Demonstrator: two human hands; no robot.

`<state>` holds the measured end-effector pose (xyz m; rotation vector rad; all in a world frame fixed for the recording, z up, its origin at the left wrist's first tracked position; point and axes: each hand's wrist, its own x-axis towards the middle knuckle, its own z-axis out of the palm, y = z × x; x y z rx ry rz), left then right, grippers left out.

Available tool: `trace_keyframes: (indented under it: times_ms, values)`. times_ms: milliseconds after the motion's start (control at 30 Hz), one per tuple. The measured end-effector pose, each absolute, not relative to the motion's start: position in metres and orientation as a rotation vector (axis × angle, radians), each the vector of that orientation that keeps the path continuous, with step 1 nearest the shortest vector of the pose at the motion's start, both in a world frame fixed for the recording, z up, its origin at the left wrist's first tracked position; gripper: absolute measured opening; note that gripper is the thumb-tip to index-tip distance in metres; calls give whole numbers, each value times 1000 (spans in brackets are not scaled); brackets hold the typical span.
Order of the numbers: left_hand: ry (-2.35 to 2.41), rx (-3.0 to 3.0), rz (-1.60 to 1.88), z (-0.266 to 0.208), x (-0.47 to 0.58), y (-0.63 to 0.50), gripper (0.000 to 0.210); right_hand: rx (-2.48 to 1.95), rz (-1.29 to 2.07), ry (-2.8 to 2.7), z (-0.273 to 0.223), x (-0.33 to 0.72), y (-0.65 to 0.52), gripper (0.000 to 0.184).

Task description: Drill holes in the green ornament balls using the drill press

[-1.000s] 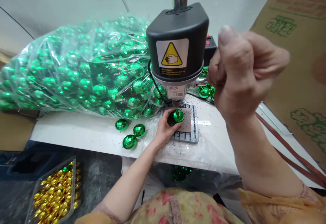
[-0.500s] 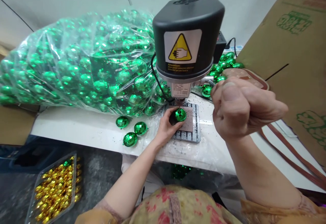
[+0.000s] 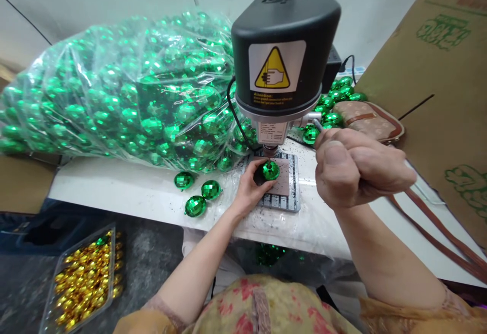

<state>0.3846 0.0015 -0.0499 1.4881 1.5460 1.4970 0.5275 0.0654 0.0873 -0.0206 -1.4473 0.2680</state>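
Under the chuck of a black bench drill press [image 3: 285,25], a shiny green faceted ball ornament [image 3: 271,171] rests on the pink pad of the machine's base plate [image 3: 291,202]. Thumb and fingers of my left hand [image 3: 251,187] pinch the ball from its left side. A dark hole or the drill tip shows at its top; I cannot tell which. My right hand [image 3: 357,169] is a fist around the press's feed lever [image 3: 316,123], whose grip is hidden by the fingers. Three loose green balls [image 3: 195,206] lie left of my left hand.
A large clear bag of green balls [image 3: 125,96] fills the table's left back. More green balls [image 3: 338,96] and a tan pouch [image 3: 369,116] sit behind my right hand, beside a cardboard box [image 3: 429,85]. Below left stands a tub of gold balls [image 3: 83,283].
My right hand has come down a little with the lever, showing more of the pouch behind it. My left hand still holds the ball in the same place. The view has shifted slightly.
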Motion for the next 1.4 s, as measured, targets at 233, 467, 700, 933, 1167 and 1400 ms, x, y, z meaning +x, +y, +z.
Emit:
trace_keyframes:
  times_ms: [233,467,700,933,1167,1400]
  values:
    - [1559,1493,1489,-51,384,1,53,89,230,-1474,78,527,72,44]
    - [1552,1491,1483,-52,384,1,55,157,203,-1490,73,527,69,45]
    - [1688,1519,1509,-53,388,2,52,-51,318,-1425,95,525,63,45]
    - [2009,1865,1643,-45,399,-43,46,-323,544,-1296,137,518,60,45]
    - [1386,2830,944,-64,406,-135,28,-317,555,-1307,137,516,60,44]
    - [1877,2752,1082,-67,379,-145,23,-186,517,-1236,134,510,69,47]
